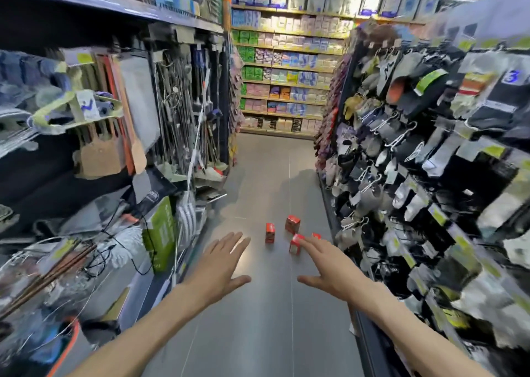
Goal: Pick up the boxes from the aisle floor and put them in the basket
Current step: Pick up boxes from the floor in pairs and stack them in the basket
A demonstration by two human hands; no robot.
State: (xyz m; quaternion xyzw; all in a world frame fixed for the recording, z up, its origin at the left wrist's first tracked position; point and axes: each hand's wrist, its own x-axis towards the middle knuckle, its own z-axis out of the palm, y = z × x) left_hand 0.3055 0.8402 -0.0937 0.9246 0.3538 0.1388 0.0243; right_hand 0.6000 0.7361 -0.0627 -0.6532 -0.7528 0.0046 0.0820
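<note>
Several small red boxes stand on the grey aisle floor ahead of me: one at the left [270, 232], one farther back [292, 224], one nearest [295, 244], and a fourth [316, 236] mostly hidden behind my right hand. My left hand [222, 265] is stretched forward, fingers straight, holding nothing, left of the boxes. My right hand [327, 265] reaches forward with straight fingers; its fingertips overlap the nearest box in the view, but contact cannot be judged. No basket is in view.
A shelf rack of brooms, mops and cutting boards [172, 113] lines the left side. Hanging socks and slippers [415, 147] line the right. Shelves of packaged goods [286, 70] close the aisle's far end. Grey floor [266, 319] runs between the racks.
</note>
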